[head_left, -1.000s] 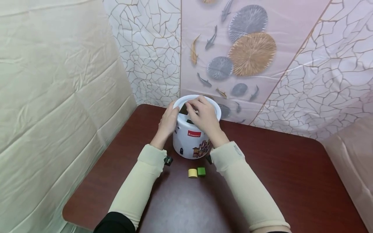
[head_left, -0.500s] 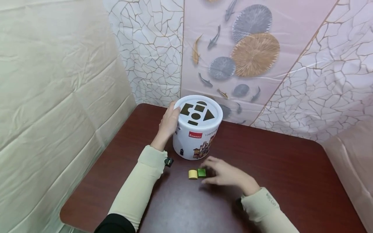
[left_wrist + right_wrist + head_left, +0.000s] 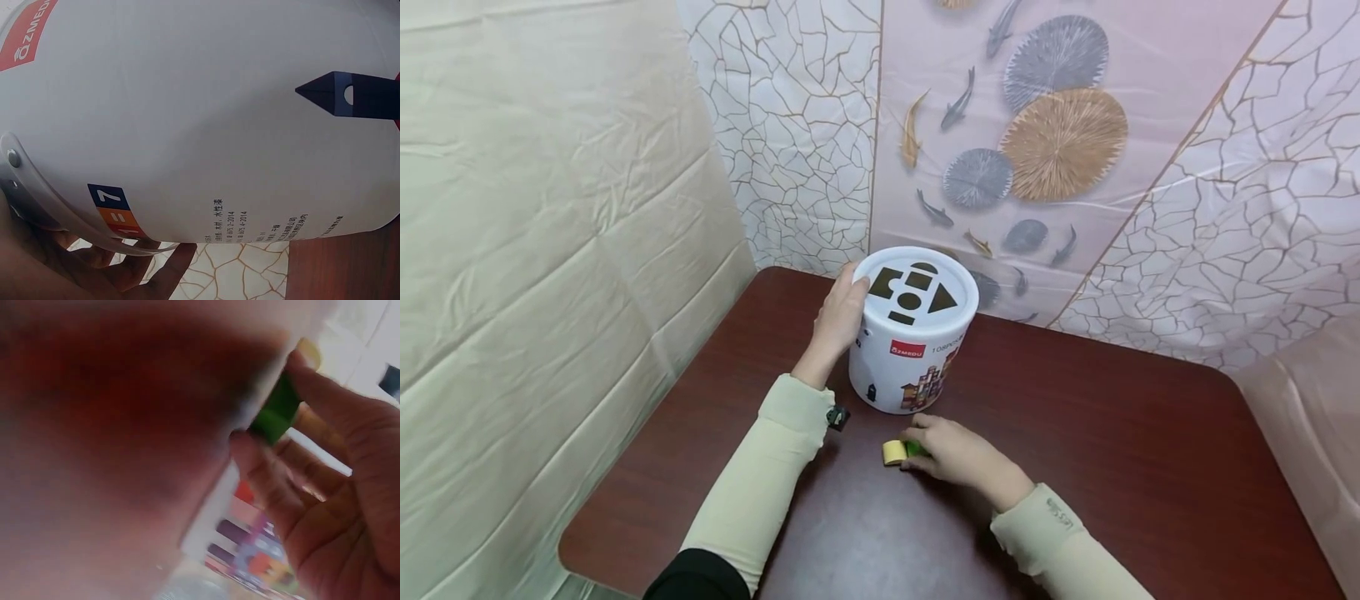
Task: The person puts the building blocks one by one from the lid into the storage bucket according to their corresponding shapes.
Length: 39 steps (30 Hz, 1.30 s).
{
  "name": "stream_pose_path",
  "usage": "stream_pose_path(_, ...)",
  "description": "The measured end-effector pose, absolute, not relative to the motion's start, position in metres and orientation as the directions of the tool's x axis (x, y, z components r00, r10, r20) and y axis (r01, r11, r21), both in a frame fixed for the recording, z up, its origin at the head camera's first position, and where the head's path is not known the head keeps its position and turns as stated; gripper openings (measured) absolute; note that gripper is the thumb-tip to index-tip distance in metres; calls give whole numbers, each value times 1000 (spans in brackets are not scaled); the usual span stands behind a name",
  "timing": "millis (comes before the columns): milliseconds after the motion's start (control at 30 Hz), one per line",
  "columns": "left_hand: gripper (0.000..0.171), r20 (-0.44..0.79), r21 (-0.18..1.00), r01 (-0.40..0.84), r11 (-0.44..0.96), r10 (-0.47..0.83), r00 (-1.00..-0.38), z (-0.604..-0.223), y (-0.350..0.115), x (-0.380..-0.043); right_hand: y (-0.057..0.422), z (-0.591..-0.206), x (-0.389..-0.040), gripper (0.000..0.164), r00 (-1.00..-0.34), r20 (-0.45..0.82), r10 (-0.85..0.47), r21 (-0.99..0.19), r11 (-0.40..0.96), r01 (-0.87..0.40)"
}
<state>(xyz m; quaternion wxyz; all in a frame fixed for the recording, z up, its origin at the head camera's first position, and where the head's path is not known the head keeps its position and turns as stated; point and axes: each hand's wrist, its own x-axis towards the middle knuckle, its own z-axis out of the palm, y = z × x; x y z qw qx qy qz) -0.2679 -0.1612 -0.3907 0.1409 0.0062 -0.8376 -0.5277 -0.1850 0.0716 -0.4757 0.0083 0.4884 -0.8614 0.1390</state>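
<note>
A white lidded bucket (image 3: 891, 367) stands upright on the table; its lid (image 3: 951, 287) has several dark shaped holes. My left hand (image 3: 841, 312) holds the bucket's left side, thumb at the lid's rim; in the left wrist view its fingers (image 3: 165, 269) lie along the wall by the white handle (image 3: 75, 231). In front of the bucket, my right hand (image 3: 958, 454) pinches a small green block (image 3: 278, 412) between thumb and fingertips, partly hidden by the fingers in the head view. A yellow block (image 3: 894, 452) with a curved top lies just left of it.
The dark red-brown table (image 3: 1112, 442) extends to both sides of the bucket. Close behind the bucket hangs a patterned cloth backdrop (image 3: 797, 133), and a pale cloth (image 3: 587, 250) runs along the left.
My right hand has come off the lid, uncovering its holes, and moved down and toward me to take hold of the green block. My left hand has stayed on the bucket.
</note>
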Motion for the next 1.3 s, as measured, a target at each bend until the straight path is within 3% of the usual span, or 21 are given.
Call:
stream_pose_path(100, 52, 226, 885, 136, 446, -157, -961, -390, -163, -268, 71, -449, -186, 26, -460, 263, -848, -327, 370, -870)
stream_pose_path(233, 51, 226, 887, 127, 444, -177, -958, -389, -166, -268, 65, -386, -195, 31, -384, 458, -801, -407, 195, -892)
stream_pose_path(333, 52, 237, 889, 135, 437, -186, -954, -391, -168, -269, 60, -342, -214, 34, -414, 528, -742, -392, 220, -893)
stream_pose_path(433, 54, 238, 890, 145, 431, -169, -956, -396, -167, -269, 55, -318, -239, 33, -514, 478, -712, -353, 380, -855)
stream_pose_path(567, 54, 220, 894, 135, 427, -157, -963, -403, -164, -267, 50, -312, -270, 33, -650, 315, -692, -241, 604, -760)
stream_pose_path(700, 53, 211, 896, 119, 429, -172, -962, -408, -162, -263, 46, -315, -282, 36, -695, 211, -688, -144, 681, -718)
stream_pose_path(933, 52, 218, 887, 118, 446, -179, -960, -403, -159, -263, 36, -304, -282, 35, -644, 219, -733, -89, 642, -762)
stream_pose_path(1167, 55, 205, 881, 109, 459, -164, -965, -392, -161, -266, 22, -290, -283, 37, -604, 334, -724, -252, 549, -797)
stream_pose_path(1300, 53, 213, 878, 120, 464, -155, -965, -390, -162, -268, 12, -296, -288, 35, -547, 407, -732, -249, 487, -837)
